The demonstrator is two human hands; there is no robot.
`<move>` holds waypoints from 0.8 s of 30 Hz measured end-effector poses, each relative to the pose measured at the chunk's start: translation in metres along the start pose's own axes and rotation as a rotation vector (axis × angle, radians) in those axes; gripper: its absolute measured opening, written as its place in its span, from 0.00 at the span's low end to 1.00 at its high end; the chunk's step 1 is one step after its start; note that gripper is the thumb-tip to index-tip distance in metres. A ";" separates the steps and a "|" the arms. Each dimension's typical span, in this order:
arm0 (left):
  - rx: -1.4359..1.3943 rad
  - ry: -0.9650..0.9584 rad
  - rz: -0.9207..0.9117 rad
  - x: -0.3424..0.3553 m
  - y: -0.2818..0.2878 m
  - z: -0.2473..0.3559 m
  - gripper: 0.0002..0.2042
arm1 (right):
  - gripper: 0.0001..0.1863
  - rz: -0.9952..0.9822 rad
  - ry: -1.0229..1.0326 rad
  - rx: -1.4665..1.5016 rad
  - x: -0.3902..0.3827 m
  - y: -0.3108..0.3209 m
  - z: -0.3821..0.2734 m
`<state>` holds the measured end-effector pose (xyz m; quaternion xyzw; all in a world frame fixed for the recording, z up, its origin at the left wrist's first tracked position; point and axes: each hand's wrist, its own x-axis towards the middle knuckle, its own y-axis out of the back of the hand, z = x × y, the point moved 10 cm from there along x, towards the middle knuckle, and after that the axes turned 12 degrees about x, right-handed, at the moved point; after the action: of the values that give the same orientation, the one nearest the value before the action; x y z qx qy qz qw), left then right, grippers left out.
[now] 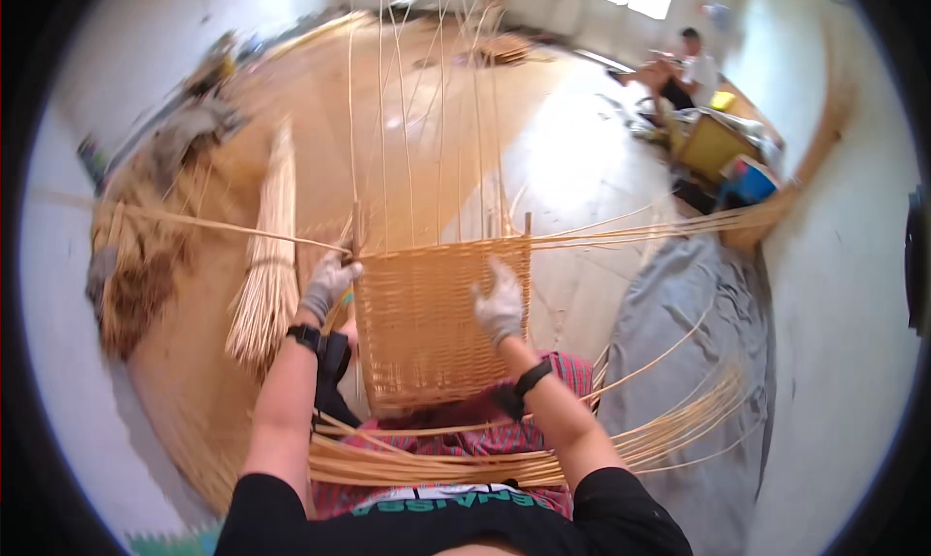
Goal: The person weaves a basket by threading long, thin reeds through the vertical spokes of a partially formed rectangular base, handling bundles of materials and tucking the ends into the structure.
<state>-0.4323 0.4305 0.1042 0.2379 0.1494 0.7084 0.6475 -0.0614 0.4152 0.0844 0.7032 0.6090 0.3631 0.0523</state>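
A woven wicker panel (441,323) stands upright over my lap, with a short stake at each upper corner and long thin upright strands (441,139) rising from its top edge. My gloved left hand (332,283) is closed at the panel's upper left corner, its fingers on a wicker strand (242,228) that runs out to the left. In front of the panel's right part is my gloved right hand (498,304), thumb and fingers apart and nothing held; whether it touches the weave I cannot tell. Several strands (640,230) stretch right from the upper right corner.
Across my lap lies a bundle of loose wicker strands (465,469). A tied bundle (267,265) rests on the floor at left, near a brown fibre heap (145,275). Grey cloth (669,352) covers the floor at right. A person (690,71) sits far right beside boxes (720,154).
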 end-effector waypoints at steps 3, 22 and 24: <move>-0.206 -0.123 -0.176 0.004 -0.063 0.101 0.28 | 0.45 0.032 -0.572 0.087 -0.079 0.006 0.086; 0.540 -0.689 -0.032 -0.163 -0.176 0.286 0.21 | 0.33 0.027 -0.819 0.887 -0.128 -0.006 0.205; 0.502 -0.660 0.089 -0.179 -0.170 0.287 0.18 | 0.27 -0.199 -0.805 1.188 -0.124 -0.060 0.201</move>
<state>-0.1276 0.2456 0.2315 0.6088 0.0915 0.5632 0.5512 0.0056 0.3938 -0.1490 0.6333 0.6982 -0.3225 -0.0858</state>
